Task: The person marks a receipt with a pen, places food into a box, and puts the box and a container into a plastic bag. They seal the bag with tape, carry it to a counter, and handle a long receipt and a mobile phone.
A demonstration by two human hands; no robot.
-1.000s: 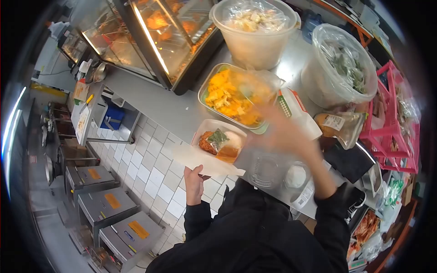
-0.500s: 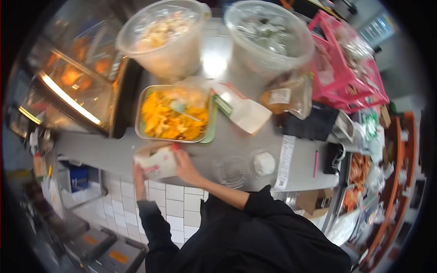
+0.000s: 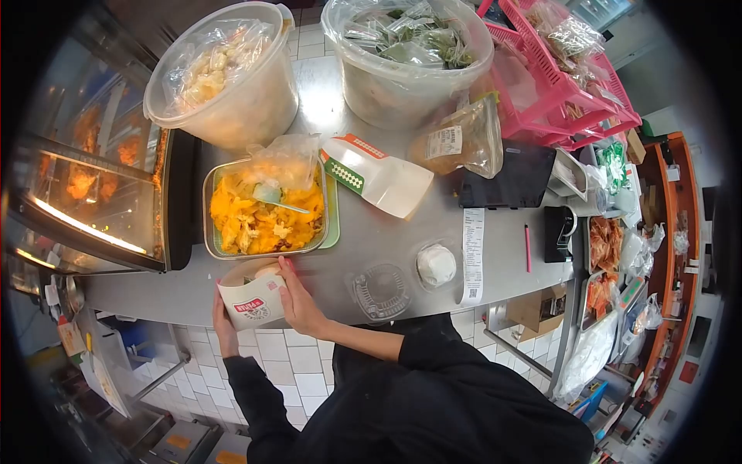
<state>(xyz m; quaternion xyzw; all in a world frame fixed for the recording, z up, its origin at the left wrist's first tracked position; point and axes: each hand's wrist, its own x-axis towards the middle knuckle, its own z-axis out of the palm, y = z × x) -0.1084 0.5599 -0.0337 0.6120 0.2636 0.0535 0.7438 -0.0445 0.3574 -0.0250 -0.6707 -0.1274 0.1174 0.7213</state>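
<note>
A white paper food box [image 3: 252, 308] with a red printed logo is held between my two hands at the counter's front edge. Its top is open towards me, and the contents are mostly hidden. My left hand [image 3: 225, 326] presses on its left side. On the right side, my right hand [image 3: 302, 303] grips it with the fingers over the rim. Just behind the box stands a metal tray [image 3: 207, 224] of yellow-orange shredded food [image 3: 267, 224]. A pale spoon [image 3: 280, 199] and a clear plastic bag [image 3: 290, 161] lie on that food.
Right of my hands are an open clear clamshell [image 3: 379, 292], a white round item [image 3: 436, 265], a receipt [image 3: 472, 259] and a pink pen [image 3: 528, 247]. Two buckets [image 3: 270, 100] of bagged food, a carton [image 3: 394, 185] and a pink basket [image 3: 556, 116] stand behind. A glass cabinet [image 3: 85, 185] is left.
My view has shifted, so the counter items sit further left. The box has turned in my hands, and its logo and open top now show more clearly.
</note>
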